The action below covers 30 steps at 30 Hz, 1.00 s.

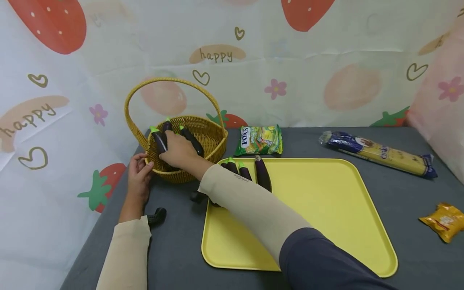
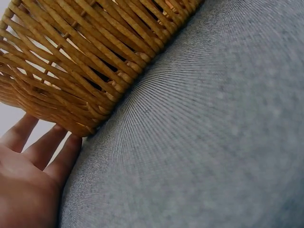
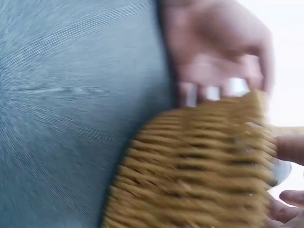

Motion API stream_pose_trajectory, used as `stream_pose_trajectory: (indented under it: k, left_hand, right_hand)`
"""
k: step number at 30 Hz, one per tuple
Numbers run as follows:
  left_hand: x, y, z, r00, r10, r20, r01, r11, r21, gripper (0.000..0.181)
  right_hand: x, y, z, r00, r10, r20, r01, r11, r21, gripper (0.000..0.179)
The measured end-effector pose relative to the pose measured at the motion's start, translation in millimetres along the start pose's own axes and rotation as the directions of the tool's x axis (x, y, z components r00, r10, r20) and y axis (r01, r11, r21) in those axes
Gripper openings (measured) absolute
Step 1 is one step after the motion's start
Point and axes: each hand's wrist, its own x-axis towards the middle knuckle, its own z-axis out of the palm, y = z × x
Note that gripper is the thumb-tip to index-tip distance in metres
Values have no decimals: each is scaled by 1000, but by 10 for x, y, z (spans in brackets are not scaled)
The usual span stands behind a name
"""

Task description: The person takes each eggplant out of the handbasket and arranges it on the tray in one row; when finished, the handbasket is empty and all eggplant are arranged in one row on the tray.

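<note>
Head view: nearest me lies a yellow tray [image 1: 326,225]; past its left corner, my left hand [image 1: 139,177] touches the basket [image 1: 174,176], fingers straight. My right hand [image 1: 181,151] reaches inside among eggplants [image 1: 192,141]; whether gripping one, I cannot tell. Behind hangs printed cloth [image 1: 304,80].

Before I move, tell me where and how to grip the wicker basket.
I'd take the basket by the crown of its handle, coming from above: that thin arch stands up high over the eggplants, with open space beneath for a grip.
</note>
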Motion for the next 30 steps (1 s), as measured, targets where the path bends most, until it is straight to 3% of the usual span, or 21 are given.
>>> stream_pose_trajectory:
  k: [3,6,10,15,21,26,30]
  left_hand:
    - [6,3,32,1000,8,10,-7,999,-35,22]
    - [5,21,44,1000,17,9,-16,999,-46,22]
    - [-2,37,41,1000,14,2,-14,999,-46,22]
    - [-16,19,42,1000,-1,-5,1,999,-35,23]
    - [-27,17,43,1000,-9,-1,9,1000,-29,23]
    - [-34,24,44,1000,-20,0,20,1000,-3,23]
    - [-23,9,39,1000,-26,-7,26,1000,13,24]
  right_hand:
    - [-118,138,-285,1000,-3,-24,8,976,217,75]
    - [-299,331,-584,1000,4,-3,-2,904,428,72]
    - [-625,679,-938,1000,7,23,-19,825,564,71]
    - [-1055,1239,-1204,999,42,22,-46,783,620,70]
    - [-1456,1882,-1368,983,180,21,-154,771,618,70]
    - [-1688,2250,-1379,964,256,64,-242,760,603,71]
    - [-1815,2409,-1297,953,275,129,-299,777,553,70]
